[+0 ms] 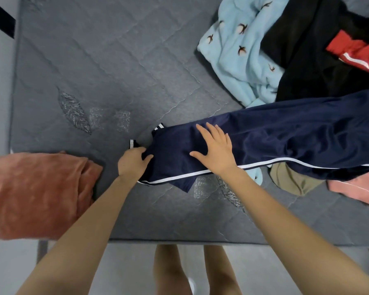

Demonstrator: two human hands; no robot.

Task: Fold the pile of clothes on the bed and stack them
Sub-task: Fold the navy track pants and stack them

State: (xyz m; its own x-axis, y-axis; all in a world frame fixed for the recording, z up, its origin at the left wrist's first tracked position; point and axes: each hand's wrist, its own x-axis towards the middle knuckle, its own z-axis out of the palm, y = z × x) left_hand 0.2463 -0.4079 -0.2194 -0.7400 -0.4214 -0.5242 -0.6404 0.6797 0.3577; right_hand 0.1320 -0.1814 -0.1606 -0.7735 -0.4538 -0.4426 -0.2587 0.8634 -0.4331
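— two hands, both down on the navy track pants (285,133). where should i start?
— with the left hand.
— the left hand (133,161) is at the pants' left end, knuckles up, fingers and thumb curled round a bunched bit of the dark cloth. it grips that end.
— and the right?
— the right hand (215,150) lies flat on the pants just to the right of the left one. its fingers are straight and spread wide, palm on the cloth. it holds nothing.
— where do the pants run from there?
— from under the right palm they stretch off toward the right edge of view, lying across the grey mattress (115,71). a white stripe (264,161) follows their near edge and passes beneath the right wrist. small striped bits poke out just beyond the left hand.
— the rest of the pile?
— beyond the pants, far right: a light blue garment (239,52) with small bird prints, a black garment (311,60) partly over it, and a red piece (358,54) with white stripes on the black. the pants overlap the blue one's near edge. nearer, a tan piece (290,179) and a pink piece (358,188) peek out from under the pants.
— anything on the left?
— a rust-coloured folded garment (36,192) at the mattress's near left corner, well apart from the pants, beside the left forearm.
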